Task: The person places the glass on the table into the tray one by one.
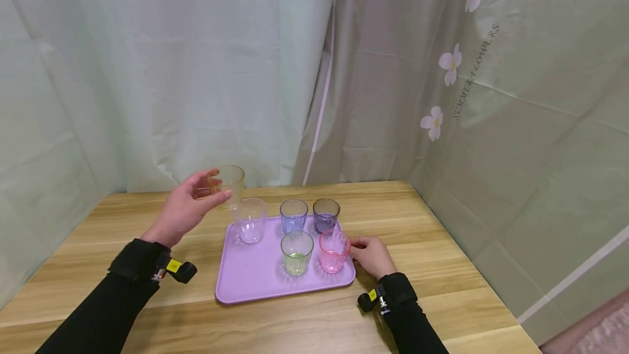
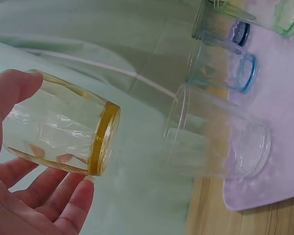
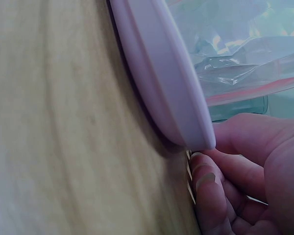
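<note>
My left hand (image 1: 184,206) holds a yellow-tinted clear tumbler (image 1: 233,182) in the air above the back left of a lilac tray (image 1: 250,283). Seen from the left wrist, the thumb is on one side of the tumbler (image 2: 59,122) and the fingers on the other, near its amber base. Just below it, a colourless tumbler (image 1: 251,223) stands on the tray. My right hand (image 1: 374,255) pinches the tray's right edge beside a pink tumbler (image 1: 334,255); in the right wrist view the thumb lies at the tray rim (image 3: 186,98) with the other fingers curled beneath.
On the tray also stand a blue tumbler (image 1: 293,220) and a dark purple tumbler (image 1: 326,217) at the back, with a green tumbler (image 1: 296,258) in front. The wooden table (image 1: 295,326) meets hanging curtains (image 1: 221,70) behind and at both sides.
</note>
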A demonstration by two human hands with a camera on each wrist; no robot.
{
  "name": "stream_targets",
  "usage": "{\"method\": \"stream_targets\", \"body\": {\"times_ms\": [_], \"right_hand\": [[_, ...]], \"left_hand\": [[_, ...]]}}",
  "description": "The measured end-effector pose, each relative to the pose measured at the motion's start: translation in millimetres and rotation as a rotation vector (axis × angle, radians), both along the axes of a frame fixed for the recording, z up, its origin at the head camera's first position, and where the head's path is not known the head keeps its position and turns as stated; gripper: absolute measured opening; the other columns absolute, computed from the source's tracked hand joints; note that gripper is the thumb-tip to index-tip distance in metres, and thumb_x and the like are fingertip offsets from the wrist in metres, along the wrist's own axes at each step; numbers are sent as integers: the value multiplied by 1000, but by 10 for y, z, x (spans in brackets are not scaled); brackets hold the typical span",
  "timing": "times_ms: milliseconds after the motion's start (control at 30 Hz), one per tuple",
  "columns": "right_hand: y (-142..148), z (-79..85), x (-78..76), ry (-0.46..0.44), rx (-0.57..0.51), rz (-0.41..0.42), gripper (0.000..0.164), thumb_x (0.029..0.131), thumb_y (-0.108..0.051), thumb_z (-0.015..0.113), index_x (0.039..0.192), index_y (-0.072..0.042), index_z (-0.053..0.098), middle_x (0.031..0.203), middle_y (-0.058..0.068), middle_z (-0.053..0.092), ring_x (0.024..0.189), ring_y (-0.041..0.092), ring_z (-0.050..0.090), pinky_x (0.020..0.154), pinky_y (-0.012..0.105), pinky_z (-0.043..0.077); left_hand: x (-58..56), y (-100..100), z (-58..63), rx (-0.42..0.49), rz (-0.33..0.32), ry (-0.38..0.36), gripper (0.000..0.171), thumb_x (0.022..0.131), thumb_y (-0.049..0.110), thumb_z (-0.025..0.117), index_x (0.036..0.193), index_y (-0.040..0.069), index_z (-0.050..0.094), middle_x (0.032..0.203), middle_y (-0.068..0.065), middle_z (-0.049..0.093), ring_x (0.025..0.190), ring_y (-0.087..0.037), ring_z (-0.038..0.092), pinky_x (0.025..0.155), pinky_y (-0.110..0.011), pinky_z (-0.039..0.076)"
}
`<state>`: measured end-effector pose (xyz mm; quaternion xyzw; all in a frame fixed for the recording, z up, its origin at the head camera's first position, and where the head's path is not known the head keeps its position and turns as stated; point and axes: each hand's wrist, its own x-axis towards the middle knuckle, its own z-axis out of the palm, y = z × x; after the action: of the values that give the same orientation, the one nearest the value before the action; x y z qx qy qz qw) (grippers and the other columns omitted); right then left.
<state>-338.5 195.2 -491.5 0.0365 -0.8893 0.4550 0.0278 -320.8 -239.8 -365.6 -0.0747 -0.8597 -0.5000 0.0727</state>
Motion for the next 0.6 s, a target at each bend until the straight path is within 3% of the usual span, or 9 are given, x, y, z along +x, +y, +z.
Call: {"method": "stream_targets", "body": {"times_ms": [100, 267, 600], "right_hand": [[3, -2, 6, 3, 1, 4, 21, 97, -13, 78, 111, 2, 83, 98, 11, 81, 76, 14, 67, 70, 28, 56], [2, 1, 8, -5, -6, 2, 21, 97, -14, 78, 110, 1, 83, 98, 11, 81, 76, 14, 67, 70, 28, 56], [5, 27, 19, -14, -1, -1, 21, 97, -13, 78, 112, 2, 83, 100, 12, 81, 77, 15, 68, 70, 29, 57]], "left_hand": [[29, 22, 12, -5, -8, 1, 86, 105, 48, 73, 173, 14, 32, 163, -24, 52, 147, -46, 51, 100, -30, 55], [89, 50, 16, -3, -23, -2, 87, 105, 49, 73, 173, 14, 32, 164, -24, 51, 148, -46, 52, 110, -49, 56], [198, 88, 1, -13, -31, 17, 85, 105, 49, 73, 172, 13, 34, 163, -23, 52, 145, -46, 53, 112, -61, 54]]}}
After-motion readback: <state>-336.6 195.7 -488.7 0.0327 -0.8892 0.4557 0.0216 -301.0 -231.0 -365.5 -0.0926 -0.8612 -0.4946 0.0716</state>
